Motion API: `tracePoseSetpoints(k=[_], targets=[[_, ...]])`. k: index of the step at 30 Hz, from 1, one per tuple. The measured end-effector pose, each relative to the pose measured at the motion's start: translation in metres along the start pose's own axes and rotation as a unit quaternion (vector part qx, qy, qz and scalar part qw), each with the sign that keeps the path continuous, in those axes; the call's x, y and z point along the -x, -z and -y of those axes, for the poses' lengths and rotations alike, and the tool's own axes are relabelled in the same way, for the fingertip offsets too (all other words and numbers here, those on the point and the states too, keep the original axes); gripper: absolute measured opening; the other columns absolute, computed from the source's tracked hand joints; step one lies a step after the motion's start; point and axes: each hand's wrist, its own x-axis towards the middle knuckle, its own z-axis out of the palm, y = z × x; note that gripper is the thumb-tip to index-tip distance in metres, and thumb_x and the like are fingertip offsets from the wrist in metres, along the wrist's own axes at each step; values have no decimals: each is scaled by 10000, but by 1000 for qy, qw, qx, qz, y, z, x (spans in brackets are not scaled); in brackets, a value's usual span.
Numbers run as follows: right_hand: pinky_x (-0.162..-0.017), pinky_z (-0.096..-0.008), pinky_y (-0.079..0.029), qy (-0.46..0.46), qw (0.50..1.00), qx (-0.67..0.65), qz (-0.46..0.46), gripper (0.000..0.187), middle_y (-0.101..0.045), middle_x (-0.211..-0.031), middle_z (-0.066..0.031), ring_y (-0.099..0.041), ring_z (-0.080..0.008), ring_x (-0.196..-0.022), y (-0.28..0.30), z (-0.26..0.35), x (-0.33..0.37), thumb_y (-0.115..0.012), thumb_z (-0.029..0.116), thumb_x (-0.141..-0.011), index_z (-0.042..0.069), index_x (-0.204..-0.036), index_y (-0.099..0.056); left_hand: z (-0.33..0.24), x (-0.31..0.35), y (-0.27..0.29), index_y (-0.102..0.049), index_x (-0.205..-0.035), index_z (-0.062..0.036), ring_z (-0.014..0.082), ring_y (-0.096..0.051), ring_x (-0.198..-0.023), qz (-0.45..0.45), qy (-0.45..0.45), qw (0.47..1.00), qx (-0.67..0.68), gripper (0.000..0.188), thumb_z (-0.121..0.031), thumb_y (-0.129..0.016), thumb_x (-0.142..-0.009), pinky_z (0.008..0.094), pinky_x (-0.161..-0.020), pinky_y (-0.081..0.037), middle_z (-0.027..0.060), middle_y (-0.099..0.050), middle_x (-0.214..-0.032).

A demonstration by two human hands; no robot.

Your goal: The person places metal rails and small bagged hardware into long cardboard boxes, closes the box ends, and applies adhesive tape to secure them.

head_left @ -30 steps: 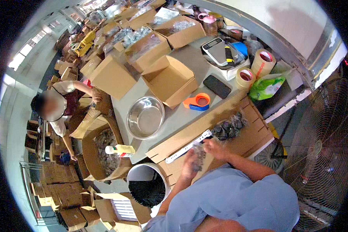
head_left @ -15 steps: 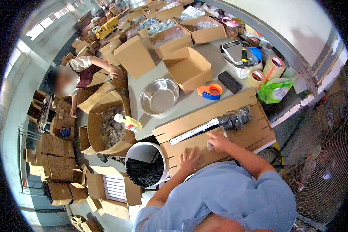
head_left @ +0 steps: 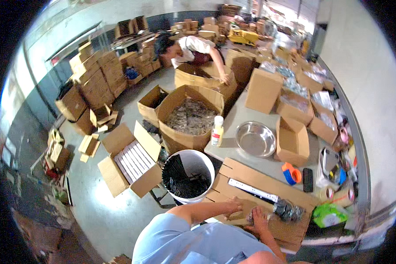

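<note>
On a flat cardboard sheet (head_left: 224, 176) at the table's near edge, my left hand (head_left: 233, 207) rests with bent, parted fingers and nothing visible in them. Close to its right, my right hand (head_left: 259, 218) has its fingers closed on a small, shiny plastic packet (head_left: 250, 216), mostly covered by them. Just beyond both hands lies a white metal drawer slide (head_left: 253, 190). Clear plastic bags of dark parts (head_left: 288, 210) sit at the slide's right end, beyond my right hand.
A white bucket of black strips (head_left: 187, 176) stands left of the sheet. Farther back are a steel bowl (head_left: 256, 139), a yellow-white bottle (head_left: 217, 132), an orange tape dispenser (head_left: 291, 174), a phone (head_left: 308, 180) and cartons (head_left: 292, 141). A co-worker (head_left: 193, 50) leans over a large carton.
My view has swung left, bringing more floor and boxes into sight. My left hand has gone from lying spread on the cardboard to bent fingers, and the hands are closer together.
</note>
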Motion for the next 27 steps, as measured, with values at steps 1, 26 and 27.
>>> tracePoseSetpoints(k=[1, 26, 27], targets=[[-1056, -553, -166, -6, 1000, 0, 24, 1079, -136, -1467, -170, -120, -376, -1347, -2, 1, -4, -753, 524, -566, 116, -1402, -207, 2, -1, 6, -478, -1246, -179, 367, -381, -1211, -1, -60, 998, -27, 947, -306, -856, -387, 529, -880, -404, 102, -409, -1327], [-792, -438, -450, 6, 997, -59, 43, 403, -623, -966, -162, -582, -365, -896, 60, 12, -36, -651, 366, -733, 91, -1020, -586, 36, 2, -17, -639, -938, -72, 323, -598, -895, -154, 32, 980, 120, 403, -432, -540, -787, 456, -746, -472, 148, -636, -931], [-787, -436, -458, -26, 992, -95, 78, 398, -631, -961, -154, -592, -359, -885, 62, 10, -40, -648, 416, -744, 86, -963, -607, 43, -12, -33, -643, -915, -70, 322, -598, -894, -203, 11, 971, 123, 405, -438, -511, -813, 461, -741, -469, 146, -637, -921]])
